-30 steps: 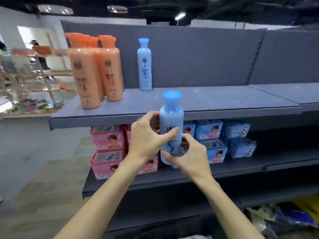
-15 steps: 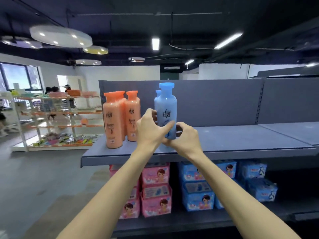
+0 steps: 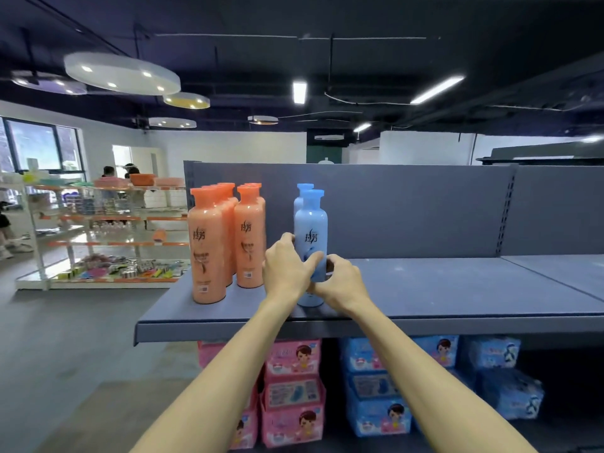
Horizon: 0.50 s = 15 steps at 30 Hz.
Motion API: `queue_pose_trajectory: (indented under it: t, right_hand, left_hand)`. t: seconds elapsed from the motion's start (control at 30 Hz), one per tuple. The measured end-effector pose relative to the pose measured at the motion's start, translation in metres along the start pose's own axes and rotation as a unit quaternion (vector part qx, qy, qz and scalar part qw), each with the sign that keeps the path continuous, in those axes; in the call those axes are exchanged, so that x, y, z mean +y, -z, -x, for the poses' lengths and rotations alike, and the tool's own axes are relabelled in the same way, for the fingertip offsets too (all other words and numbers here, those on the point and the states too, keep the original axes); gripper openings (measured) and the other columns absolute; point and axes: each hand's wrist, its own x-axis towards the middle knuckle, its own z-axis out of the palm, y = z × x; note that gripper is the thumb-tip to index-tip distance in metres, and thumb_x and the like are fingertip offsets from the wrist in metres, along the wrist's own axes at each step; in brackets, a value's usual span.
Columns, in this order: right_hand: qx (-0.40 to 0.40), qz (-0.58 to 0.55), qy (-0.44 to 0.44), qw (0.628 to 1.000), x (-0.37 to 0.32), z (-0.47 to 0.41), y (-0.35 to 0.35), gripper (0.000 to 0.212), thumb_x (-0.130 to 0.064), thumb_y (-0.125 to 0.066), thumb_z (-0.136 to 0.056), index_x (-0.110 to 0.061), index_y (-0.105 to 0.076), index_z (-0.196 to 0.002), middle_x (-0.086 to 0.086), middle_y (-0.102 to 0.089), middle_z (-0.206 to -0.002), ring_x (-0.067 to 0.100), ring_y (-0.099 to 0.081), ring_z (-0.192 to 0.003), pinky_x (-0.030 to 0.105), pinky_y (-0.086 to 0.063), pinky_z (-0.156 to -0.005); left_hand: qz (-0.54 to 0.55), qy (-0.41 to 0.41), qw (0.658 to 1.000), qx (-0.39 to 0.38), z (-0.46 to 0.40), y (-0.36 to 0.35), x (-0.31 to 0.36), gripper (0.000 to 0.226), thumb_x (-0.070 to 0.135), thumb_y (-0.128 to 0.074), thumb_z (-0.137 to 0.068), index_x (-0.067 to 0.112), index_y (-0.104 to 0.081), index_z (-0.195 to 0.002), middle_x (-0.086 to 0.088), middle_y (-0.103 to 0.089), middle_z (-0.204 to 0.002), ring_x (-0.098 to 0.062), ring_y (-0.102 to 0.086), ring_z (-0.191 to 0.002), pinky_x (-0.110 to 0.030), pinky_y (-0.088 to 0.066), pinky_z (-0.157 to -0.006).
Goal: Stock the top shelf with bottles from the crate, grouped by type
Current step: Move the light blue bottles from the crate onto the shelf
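Note:
A light blue bottle (image 3: 310, 230) stands upright on the grey top shelf (image 3: 425, 289), label facing me. My left hand (image 3: 286, 268) grips its lower body from the left, thumb across the front. From the right, my right hand (image 3: 341, 282) holds the same bottle low down. Directly behind it stands a second blue bottle (image 3: 302, 194), mostly hidden. Several orange bottles (image 3: 225, 240) are grouped at the shelf's left end. The crate is out of view.
Right of the blue bottles the top shelf stretches bare to an upright slotted post (image 3: 505, 217). Below hang pink packs (image 3: 292, 390) and blue packs (image 3: 379, 403) on a lower shelf. Another display rack (image 3: 98, 243) and people stand far left.
Both hands lifted the blue bottle from below shelf height up onto the top shelf, in front of the other blue bottle. My view has risen with it.

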Motion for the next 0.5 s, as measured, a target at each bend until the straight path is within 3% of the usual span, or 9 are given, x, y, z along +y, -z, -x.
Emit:
queue_pose_trajectory:
  t: [0.1, 0.23, 0.33, 0.5]
  right_hand:
    - [-0.007, -0.011, -0.006, 1.0, 0.003, -0.02, -0.005, 0.054, -0.032, -0.082, -0.065, -0.013, -0.047, -0.102, 0.001, -0.066, -0.099, 0.019, -0.067, -0.09, 0.034, -0.059, -0.068]
    - [-0.027, 0.005, -0.022, 0.999, 0.007, -0.049, -0.009, 0.051, -0.028, -0.08, -0.07, -0.01, -0.044, -0.101, 0.004, -0.065, -0.103, 0.021, -0.066, -0.09, 0.032, -0.057, -0.061]
    - [-0.037, 0.023, -0.031, 0.999, 0.011, -0.07, -0.015, 0.046, -0.025, -0.076, -0.076, -0.009, -0.042, -0.101, 0.008, -0.063, -0.105, 0.022, -0.061, -0.084, 0.025, -0.045, -0.051]
    - [-0.032, 0.041, -0.027, 0.998, 0.024, -0.097, -0.024, 0.043, -0.027, -0.073, -0.08, -0.013, -0.035, -0.095, 0.011, -0.06, -0.103, 0.022, -0.053, -0.074, 0.024, -0.036, -0.049]
  left_hand:
    - [-0.016, 0.003, 1.0, -0.003, -0.017, -0.015, -0.007, 0.038, 0.04, -0.075, -0.077, 0.013, -0.056, -0.097, -0.002, -0.068, -0.101, -0.025, -0.064, -0.093, -0.036, -0.051, -0.075]
    - [-0.036, 0.004, 0.999, -0.006, -0.041, -0.033, -0.015, 0.04, 0.041, -0.074, -0.079, 0.012, -0.051, -0.095, -0.004, -0.066, -0.1, -0.026, -0.063, -0.092, -0.03, -0.042, -0.068]
    - [-0.047, 0.008, 0.999, -0.01, -0.059, -0.047, -0.02, 0.041, 0.04, -0.073, -0.08, 0.011, -0.049, -0.095, -0.006, -0.065, -0.1, -0.027, -0.062, -0.093, -0.03, -0.038, -0.069]
    - [-0.055, 0.008, 0.998, -0.013, -0.081, -0.068, -0.029, 0.041, 0.04, -0.072, -0.08, 0.011, -0.047, -0.094, -0.006, -0.064, -0.1, -0.029, -0.061, -0.093, -0.031, -0.036, -0.067]
